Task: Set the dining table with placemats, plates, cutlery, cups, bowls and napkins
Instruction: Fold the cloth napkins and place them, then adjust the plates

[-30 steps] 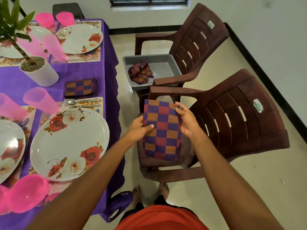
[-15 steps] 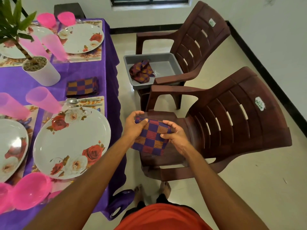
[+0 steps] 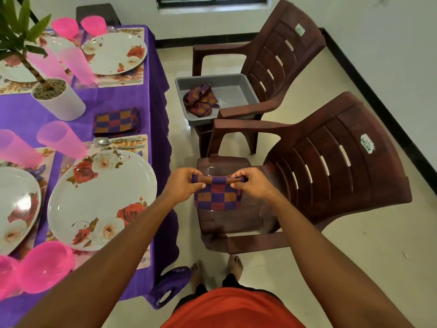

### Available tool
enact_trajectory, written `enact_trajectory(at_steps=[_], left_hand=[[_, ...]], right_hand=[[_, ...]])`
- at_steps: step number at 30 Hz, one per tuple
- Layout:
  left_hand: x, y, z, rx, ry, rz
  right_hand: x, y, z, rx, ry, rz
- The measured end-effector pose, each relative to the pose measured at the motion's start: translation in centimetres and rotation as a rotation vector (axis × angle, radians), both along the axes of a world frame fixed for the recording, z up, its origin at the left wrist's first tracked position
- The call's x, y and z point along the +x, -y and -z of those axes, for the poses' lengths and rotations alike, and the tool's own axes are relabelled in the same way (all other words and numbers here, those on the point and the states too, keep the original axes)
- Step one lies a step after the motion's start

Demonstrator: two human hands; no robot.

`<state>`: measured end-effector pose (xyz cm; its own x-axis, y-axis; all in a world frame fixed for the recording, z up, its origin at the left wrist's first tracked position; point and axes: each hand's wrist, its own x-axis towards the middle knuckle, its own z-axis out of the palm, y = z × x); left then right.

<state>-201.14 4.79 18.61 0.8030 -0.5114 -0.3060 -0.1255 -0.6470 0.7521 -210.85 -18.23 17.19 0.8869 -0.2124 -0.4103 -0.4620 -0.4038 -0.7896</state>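
We see: near chair beside purple cloth | far chair behind it, grey tub on its seat | white plant pot on the cloth | dark stool at far end | window above

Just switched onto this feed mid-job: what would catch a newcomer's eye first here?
The left hand and right hand pinch a folded checked napkin over the seat of the near chair. Left of them, the purple tablecloth carries rose-printed plates and pink cups. A grey tub on the far chair holds a crumpled napkin.
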Motion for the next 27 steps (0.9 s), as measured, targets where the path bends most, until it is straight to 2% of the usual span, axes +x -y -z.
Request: enact_trajectory(at_steps=[8, 15, 18, 22, 25, 27], left_hand=[[-0.1, 0.0, 0.3, -0.087, -0.017, -0.035], [-0.6, 1.2, -1.0, -0.337, -0.196, -0.188], [-0.7, 1.9, -1.1, -0.338, -0.121, -0.280], [-0.7, 2.6, -0.7, -0.294, 0.049, -0.339], [-0.3, 2.7, -0.5, -0.288, 0.098, -0.371], [0.2, 2.5, -0.6, -0.287, 0.102, -0.384]], right_hand=[[0.0, 1.4, -0.9, 0.049, 0.044, 0.013], [0.1, 0.1, -0.5, 0.338, 0.118, 0.228], [0.6, -1.4, -1.3, 0.410, 0.195, 0.350], [1.6, -2.8, -1.7, 0.224, 0.302, 0.333], [2.2, -3.4, -2.0, 0.094, 0.404, 0.271], [2.3, -3.4, -2.1, 0.077, 0.418, 0.237]])
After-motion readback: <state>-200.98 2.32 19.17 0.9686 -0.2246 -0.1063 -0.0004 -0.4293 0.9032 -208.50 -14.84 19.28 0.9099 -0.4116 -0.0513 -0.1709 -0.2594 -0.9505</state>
